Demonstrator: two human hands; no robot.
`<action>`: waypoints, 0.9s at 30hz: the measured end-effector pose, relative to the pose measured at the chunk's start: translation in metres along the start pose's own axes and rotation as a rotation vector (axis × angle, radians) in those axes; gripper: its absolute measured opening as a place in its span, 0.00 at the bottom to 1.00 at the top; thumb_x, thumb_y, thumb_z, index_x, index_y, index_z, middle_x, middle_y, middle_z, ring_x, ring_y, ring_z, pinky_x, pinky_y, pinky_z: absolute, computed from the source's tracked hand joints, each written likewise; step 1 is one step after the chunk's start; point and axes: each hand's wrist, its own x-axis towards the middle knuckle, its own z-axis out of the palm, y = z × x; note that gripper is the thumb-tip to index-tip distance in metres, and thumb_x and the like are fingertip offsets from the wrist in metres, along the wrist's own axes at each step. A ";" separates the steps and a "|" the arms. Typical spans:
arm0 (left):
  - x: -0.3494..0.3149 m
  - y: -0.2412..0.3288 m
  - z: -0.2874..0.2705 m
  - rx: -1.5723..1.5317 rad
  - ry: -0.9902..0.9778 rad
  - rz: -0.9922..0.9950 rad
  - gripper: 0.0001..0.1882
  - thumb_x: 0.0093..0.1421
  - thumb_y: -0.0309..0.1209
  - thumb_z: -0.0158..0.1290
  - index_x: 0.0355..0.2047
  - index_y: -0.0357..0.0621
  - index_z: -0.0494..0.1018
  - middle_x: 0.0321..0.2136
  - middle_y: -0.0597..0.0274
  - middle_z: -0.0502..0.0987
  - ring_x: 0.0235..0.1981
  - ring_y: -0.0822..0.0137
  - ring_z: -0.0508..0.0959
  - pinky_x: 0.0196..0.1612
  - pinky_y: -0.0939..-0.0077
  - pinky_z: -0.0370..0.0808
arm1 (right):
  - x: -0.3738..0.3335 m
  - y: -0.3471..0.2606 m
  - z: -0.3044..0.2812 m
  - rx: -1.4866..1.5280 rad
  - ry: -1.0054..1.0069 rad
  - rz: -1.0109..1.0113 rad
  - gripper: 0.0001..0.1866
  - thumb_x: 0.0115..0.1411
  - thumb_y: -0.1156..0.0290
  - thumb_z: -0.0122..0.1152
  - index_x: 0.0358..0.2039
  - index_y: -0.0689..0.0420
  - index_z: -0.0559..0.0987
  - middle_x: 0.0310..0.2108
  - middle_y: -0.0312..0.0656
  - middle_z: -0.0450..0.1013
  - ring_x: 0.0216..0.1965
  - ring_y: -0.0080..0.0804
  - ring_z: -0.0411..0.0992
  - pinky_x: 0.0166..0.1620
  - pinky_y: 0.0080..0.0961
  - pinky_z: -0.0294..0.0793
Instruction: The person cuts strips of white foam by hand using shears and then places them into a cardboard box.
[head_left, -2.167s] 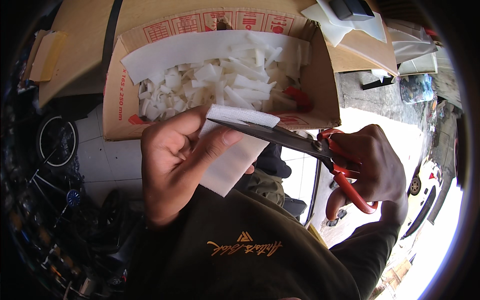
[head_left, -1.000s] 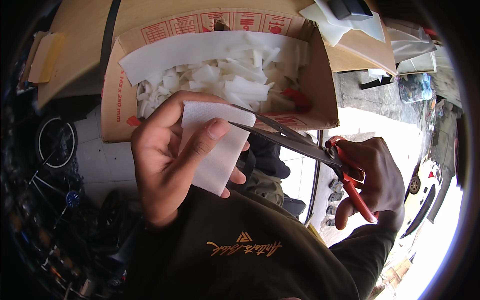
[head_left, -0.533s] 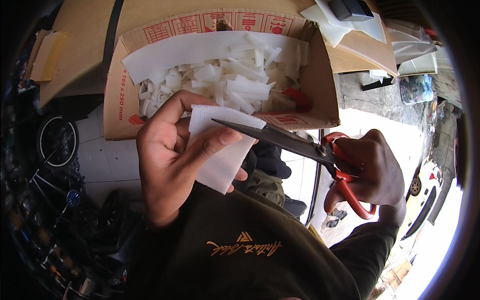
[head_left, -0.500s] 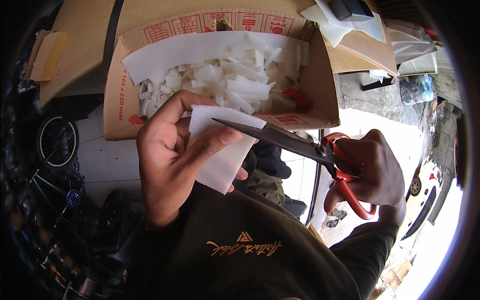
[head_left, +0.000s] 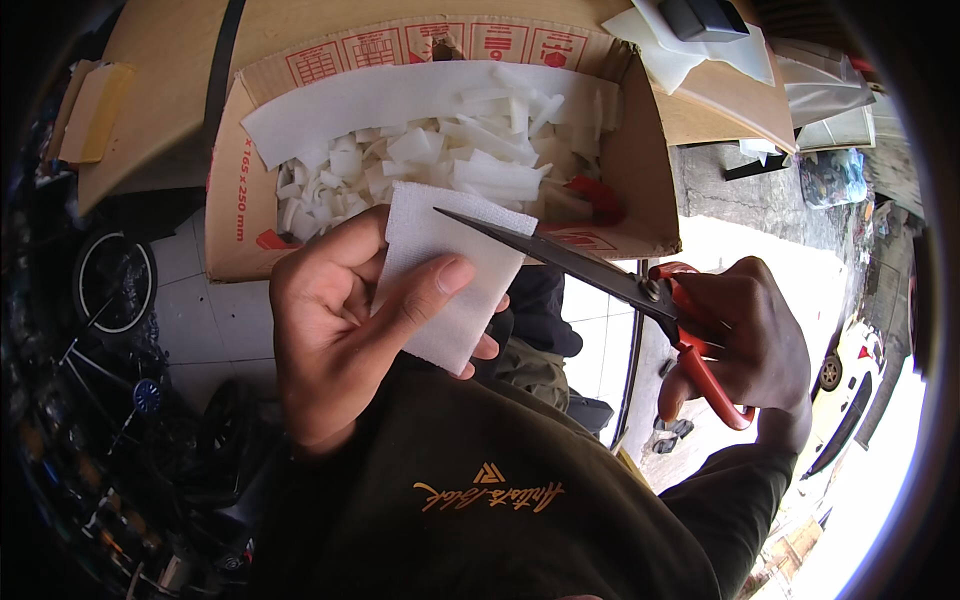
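Between the thumb and fingers of my left hand (head_left: 340, 315) is a white, finely textured rectangular piece of sheet material (head_left: 455, 285); that hand is closed on it. My right hand (head_left: 745, 335) has its fingers through the handles of scissors (head_left: 600, 275) with dark blades and red-orange grips. The blades lie across the upper part of the white piece, their tip pointing left above my left thumb. Whether the lower blade sits behind the piece is hidden. Just beyond my hands stands a cardboard box (head_left: 645, 160) filled with white offcuts (head_left: 410, 150).
A longer white strip (head_left: 350, 95) lies along the box's far inside wall. The box is by a wooden table (head_left: 160, 60). White sheets with a dark block (head_left: 700, 20) sit at the back right. A wheel (head_left: 117, 282) stands at the left, and a white car (head_left: 850, 380) is outside.
My left hand has raised the white piece slightly and tilted it. The scissor handles have come closer together, and the blades have shifted a little with the piece.
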 end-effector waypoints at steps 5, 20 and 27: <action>0.000 0.001 0.001 -0.003 -0.014 0.004 0.15 0.59 0.29 0.53 0.38 0.24 0.68 0.24 0.43 0.77 0.16 0.61 0.79 0.14 0.76 0.77 | -0.002 -0.003 -0.005 -0.131 -0.119 -0.134 0.51 0.13 0.40 0.73 0.39 0.63 0.74 0.23 0.36 0.68 0.24 0.30 0.60 0.31 0.28 0.60; 0.001 0.000 0.001 -0.006 -0.020 -0.003 0.16 0.59 0.30 0.53 0.38 0.24 0.68 0.23 0.44 0.77 0.15 0.62 0.78 0.14 0.76 0.76 | 0.010 -0.013 -0.014 0.055 -0.130 0.090 0.37 0.14 0.43 0.76 0.21 0.57 0.73 0.14 0.33 0.62 0.20 0.31 0.52 0.30 0.28 0.53; 0.000 -0.001 0.001 0.013 -0.006 0.019 0.17 0.61 0.32 0.52 0.40 0.24 0.68 0.22 0.45 0.77 0.16 0.62 0.79 0.15 0.76 0.76 | 0.015 -0.015 -0.013 0.179 -0.150 0.301 0.32 0.15 0.46 0.77 0.14 0.57 0.71 0.10 0.33 0.58 0.19 0.32 0.50 0.31 0.28 0.51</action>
